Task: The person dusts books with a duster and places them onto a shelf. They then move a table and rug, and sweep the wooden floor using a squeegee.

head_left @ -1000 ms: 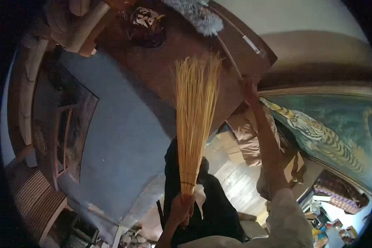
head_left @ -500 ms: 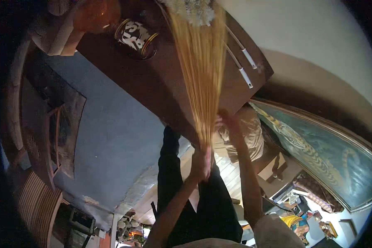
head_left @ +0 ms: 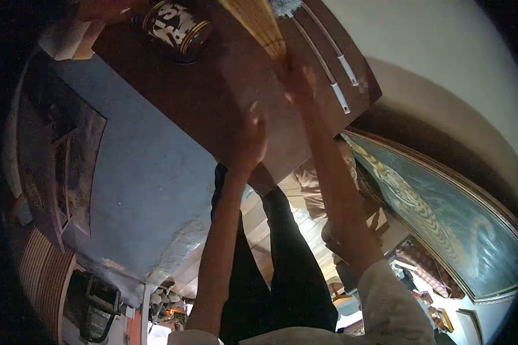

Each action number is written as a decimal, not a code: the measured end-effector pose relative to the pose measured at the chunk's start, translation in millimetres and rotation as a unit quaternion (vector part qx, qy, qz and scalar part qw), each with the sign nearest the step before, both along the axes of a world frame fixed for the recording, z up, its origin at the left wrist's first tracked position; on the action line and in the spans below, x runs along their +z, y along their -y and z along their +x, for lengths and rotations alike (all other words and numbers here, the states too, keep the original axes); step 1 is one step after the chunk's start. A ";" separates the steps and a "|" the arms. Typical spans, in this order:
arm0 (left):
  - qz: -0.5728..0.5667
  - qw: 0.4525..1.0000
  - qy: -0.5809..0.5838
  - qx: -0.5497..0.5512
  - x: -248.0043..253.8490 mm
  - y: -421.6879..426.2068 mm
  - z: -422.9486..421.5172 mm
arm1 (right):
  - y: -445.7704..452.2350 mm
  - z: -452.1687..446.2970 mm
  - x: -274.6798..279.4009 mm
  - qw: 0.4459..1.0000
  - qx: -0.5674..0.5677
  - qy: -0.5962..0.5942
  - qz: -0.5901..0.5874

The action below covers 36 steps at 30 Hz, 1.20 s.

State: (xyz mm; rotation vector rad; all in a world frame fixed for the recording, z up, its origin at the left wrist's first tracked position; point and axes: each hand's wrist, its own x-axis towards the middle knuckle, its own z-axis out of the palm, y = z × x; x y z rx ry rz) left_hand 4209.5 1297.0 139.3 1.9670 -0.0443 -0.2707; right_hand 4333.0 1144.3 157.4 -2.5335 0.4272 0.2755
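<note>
Since left hand released, right (blurred) touches broom.

Top: pale greyish-beige | right sleeve: loose, forearm uncovered | trousers: black, plain | left hand, right hand: bare

This looks like a lived-in room of a home, with a large framed tiger picture, a dark wooden worktop bearing a jar with bold lettering and white-handled dusters, plus a blue-grey painted surface.
</note>
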 end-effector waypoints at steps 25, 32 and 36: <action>-0.082 0.785 -0.435 0.434 162.5 -130.2 -699.5 | 238.6 -537.1 114.2 0.778 0.353 -0.518 0.026; -0.089 0.690 -0.426 0.579 220.3 26.0 -815.2 | 314.4 -566.5 120.4 0.823 0.396 -0.408 -0.018; -0.120 0.628 -0.408 0.652 214.5 97.1 -880.2 | 276.4 -531.3 103.0 0.793 0.455 -0.404 -0.027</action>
